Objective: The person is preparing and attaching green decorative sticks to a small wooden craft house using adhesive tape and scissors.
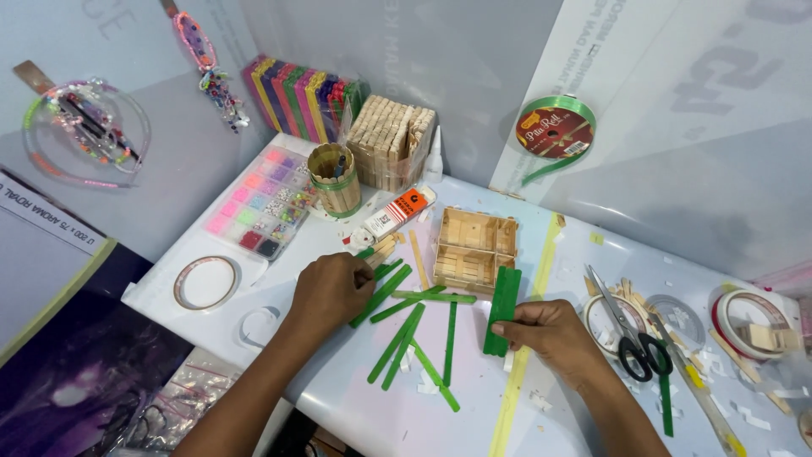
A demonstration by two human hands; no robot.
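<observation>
The sticks (404, 326) lie scattered on the table (474, 415) between the two hands, the box (474, 247) just behind them (scissors (630, 334) farther right).

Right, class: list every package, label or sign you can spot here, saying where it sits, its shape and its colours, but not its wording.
Glue tube: behind the left hand, lying flat, white with an orange label.
Ribbon spool: on the back wall, round, green ribbon, dark red label.
Stick packet: back left, clear wrap over multicoloured sticks.
White label strip: far left, dark print.
</observation>
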